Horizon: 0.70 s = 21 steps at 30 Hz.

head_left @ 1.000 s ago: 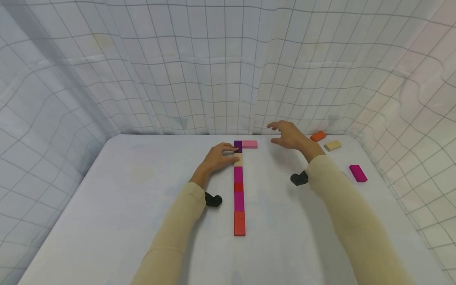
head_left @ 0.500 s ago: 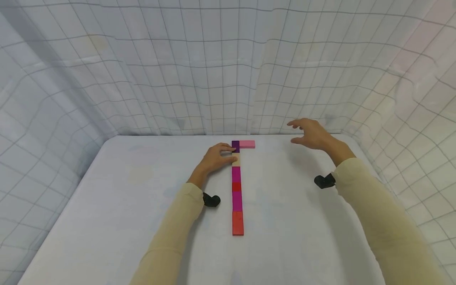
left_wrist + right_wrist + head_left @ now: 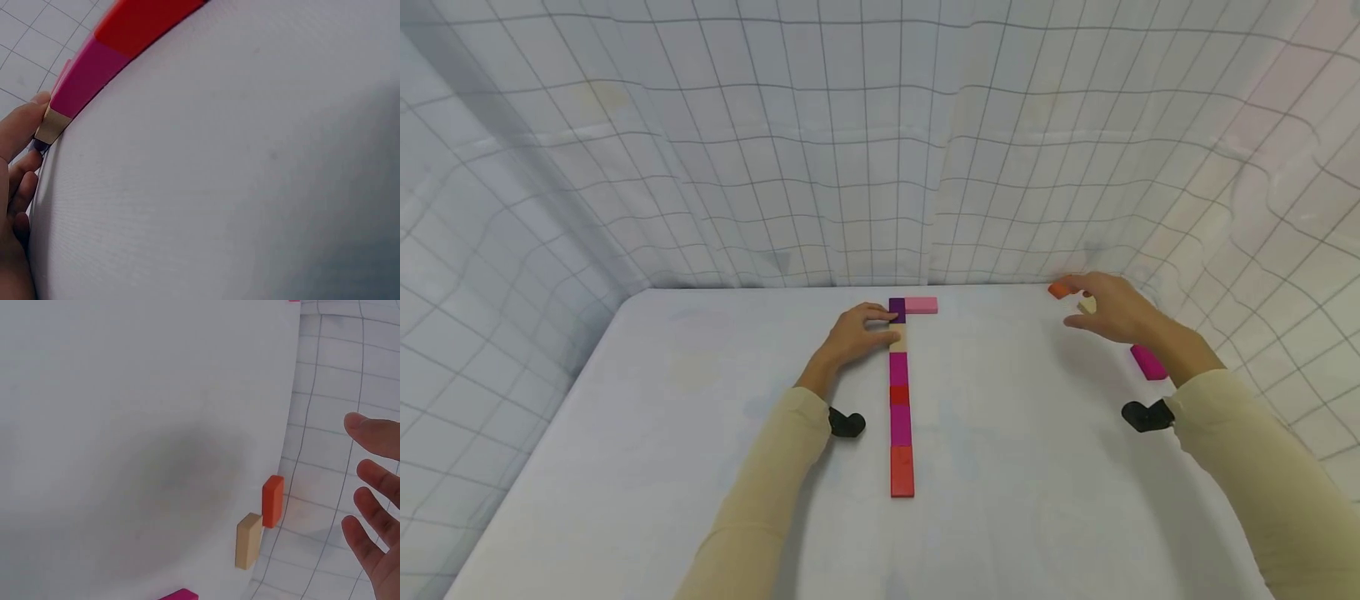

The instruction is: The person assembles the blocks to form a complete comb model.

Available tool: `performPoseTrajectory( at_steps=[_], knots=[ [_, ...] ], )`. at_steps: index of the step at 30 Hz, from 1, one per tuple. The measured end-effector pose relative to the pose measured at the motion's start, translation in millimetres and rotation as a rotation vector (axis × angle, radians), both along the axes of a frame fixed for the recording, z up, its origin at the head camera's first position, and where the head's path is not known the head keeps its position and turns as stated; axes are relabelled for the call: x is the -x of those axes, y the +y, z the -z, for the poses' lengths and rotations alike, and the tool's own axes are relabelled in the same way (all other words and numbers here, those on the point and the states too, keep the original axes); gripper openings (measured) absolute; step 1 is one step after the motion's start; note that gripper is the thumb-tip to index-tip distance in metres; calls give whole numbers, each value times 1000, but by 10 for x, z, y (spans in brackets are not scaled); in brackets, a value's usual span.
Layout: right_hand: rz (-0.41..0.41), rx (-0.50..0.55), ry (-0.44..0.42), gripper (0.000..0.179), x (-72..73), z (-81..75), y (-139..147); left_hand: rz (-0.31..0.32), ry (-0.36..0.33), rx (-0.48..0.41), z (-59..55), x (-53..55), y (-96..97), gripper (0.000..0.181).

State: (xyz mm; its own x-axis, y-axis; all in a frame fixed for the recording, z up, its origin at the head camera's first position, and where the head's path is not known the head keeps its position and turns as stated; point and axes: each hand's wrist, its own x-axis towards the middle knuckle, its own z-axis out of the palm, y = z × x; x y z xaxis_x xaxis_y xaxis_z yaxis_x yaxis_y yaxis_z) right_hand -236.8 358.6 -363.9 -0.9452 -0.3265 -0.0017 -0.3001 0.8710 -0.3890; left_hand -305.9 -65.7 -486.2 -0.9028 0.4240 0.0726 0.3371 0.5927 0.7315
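Note:
My left hand (image 3: 853, 333) rests at the far end of a straight row of coloured wooden blocks. Its fingertips touch the dark purple block (image 3: 897, 307) and the beige block (image 3: 898, 342). A pink block (image 3: 922, 305) lies crosswise, against the purple one's right side. Over at the far right, my right hand (image 3: 1116, 310) hovers with spread fingers and holds nothing. Below and around it lie a loose orange block (image 3: 273, 501), a loose beige block (image 3: 249, 541) and a magenta block (image 3: 1148, 363), partly hidden by the hand and wrist in the head view.
Toward me the row continues with magenta (image 3: 898, 368), red (image 3: 899, 395), magenta (image 3: 901, 426) and red-orange (image 3: 902, 472) blocks. The white table (image 3: 662, 467) meets a gridded white curtain (image 3: 760, 183) at the back and sides.
My right hand has swung to the right, away from the row, and is now over the loose blocks at the far right corner. My left hand has stayed on the row.

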Motion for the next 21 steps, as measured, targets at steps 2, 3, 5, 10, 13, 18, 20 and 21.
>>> performPoseTrajectory(
  at_steps=[2, 3, 5, 10, 13, 18, 20, 21],
  knots=[
    [1, -11, 2, 57, -51, 13, 84, 1, 1, 1, -1, 1, 1, 51],
    [0, -16, 4, 58, -73, 17, 124, -1, 1, 1, -3, 1, -1, 51],
    [-2, -18, 10, 59, -118, 22, 203, -6, 1, 4, -4, 0, -6, 51],
    [24, -13, -9, 60, -227, 67, 409, -15, -7, 3, -1, -5, -17, 50],
    [57, -18, -39, 61, -297, 145, 547, -15, -15, 6, 10, -8, -18, 50],
    [105, -10, -52, 60, -394, 309, 757, -16, -25, 1, 16, -19, -10, 51],
    [128, -5, -48, 60, -435, 375, 841, -14, -26, -11, 11, -20, 0, 50],
    [144, 0, -50, 61, -457, 411, 886, -13, -26, -15, 9, -20, 6, 50]
  ],
)
